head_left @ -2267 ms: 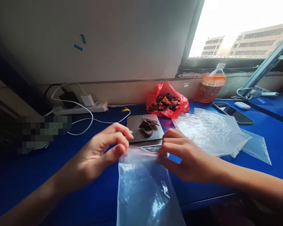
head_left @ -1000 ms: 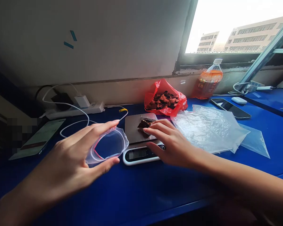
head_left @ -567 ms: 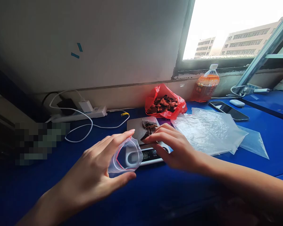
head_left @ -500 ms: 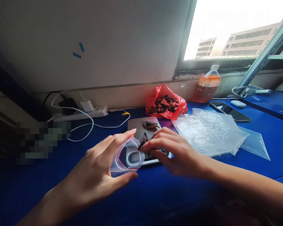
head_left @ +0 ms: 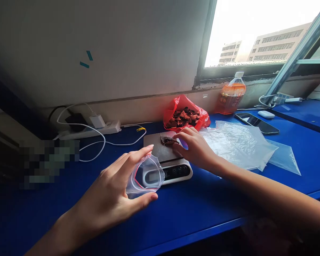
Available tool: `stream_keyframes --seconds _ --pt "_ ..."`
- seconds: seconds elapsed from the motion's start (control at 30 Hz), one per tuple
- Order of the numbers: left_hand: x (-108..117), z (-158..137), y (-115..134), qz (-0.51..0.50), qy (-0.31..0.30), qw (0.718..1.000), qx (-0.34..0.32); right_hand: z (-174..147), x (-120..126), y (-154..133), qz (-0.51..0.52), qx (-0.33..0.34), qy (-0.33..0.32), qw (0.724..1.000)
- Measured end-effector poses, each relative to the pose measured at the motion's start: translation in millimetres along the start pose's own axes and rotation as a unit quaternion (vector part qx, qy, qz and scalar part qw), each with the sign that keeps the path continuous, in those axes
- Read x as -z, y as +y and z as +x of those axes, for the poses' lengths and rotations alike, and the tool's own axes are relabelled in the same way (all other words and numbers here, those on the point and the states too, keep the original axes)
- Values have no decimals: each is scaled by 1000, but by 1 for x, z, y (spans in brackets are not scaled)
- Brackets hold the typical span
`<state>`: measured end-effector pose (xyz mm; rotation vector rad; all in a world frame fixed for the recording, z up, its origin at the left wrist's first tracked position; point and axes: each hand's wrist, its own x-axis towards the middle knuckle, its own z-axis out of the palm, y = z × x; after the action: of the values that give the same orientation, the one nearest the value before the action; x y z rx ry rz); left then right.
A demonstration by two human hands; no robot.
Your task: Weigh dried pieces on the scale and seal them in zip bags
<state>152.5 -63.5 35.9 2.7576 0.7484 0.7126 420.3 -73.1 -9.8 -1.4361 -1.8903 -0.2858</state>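
The left hand [head_left: 116, 186] spreads around a clear zip-lock bag [head_left: 134, 187], mouth open, at eight o'clock of the kitchen scale [head_left: 185, 172]. The right hand [head_left: 197, 149] meets dried peel [head_left: 166, 139] at the weighing plate's [head_left: 152, 143] one o'clock; whether it pinches, I cannot tell. Picking up seems the present step, calling for a secure grip.

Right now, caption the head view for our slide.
Left hand holds a bag open; right hand at a brown piece on a scale.
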Motion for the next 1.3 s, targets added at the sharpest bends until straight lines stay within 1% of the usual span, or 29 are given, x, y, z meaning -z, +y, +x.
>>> stream_keyframes --seconds 0.07,0.1,0.23,0.3,0.4,0.5,0.57,0.63,0.8,0.9,1.0,1.1,1.2,1.3 --pt "0 0 0 5 0 1000 2 0 -3 3 -33 0 -33 999" --pt "0 1 0 8 -1 1000 3 -1 -4 3 -43 1 -40 998" --pt "-2 1 -2 7 0 1000 2 -1 -1 -2 -69 10 -39 997" --pt "-3 1 -4 4 8 1000 1 -1 4 -5 -74 35 -24 996" --pt "-3 1 -8 -4 22 1000 12 -5 16 -11 -68 94 23 993" --pt "-3 1 -10 -2 36 998 44 -14 29 -22 -30 147 61 987" --pt "-4 1 -11 2 40 997 61 -21 34 -30 -2 161 67 985" --pt "-5 1 -11 1 38 998 59 -27 34 -36 18 154 54 986" --pt "-7 0 -8 -7 36 999 29 -36 23 -41 64 120 -14 991" --pt "-8 -1 -6 -6 28 999 19 -38 19 -41 94 112 -42 988" --pt "-10 -1 -6 -4 16 1000 10 -41 18 -42 113 89 -57 988" --pt "-12 0 -4 1 0 1000 -3 -41 20 -47 117 97 -40 988" --pt "-14 0 -2 5 -4 1000 -23 -39 21 -55 111 146 -3 983" --pt "-16 0 1 -6 -5 1000 -29 -38 20 -62 126 174 9 977"
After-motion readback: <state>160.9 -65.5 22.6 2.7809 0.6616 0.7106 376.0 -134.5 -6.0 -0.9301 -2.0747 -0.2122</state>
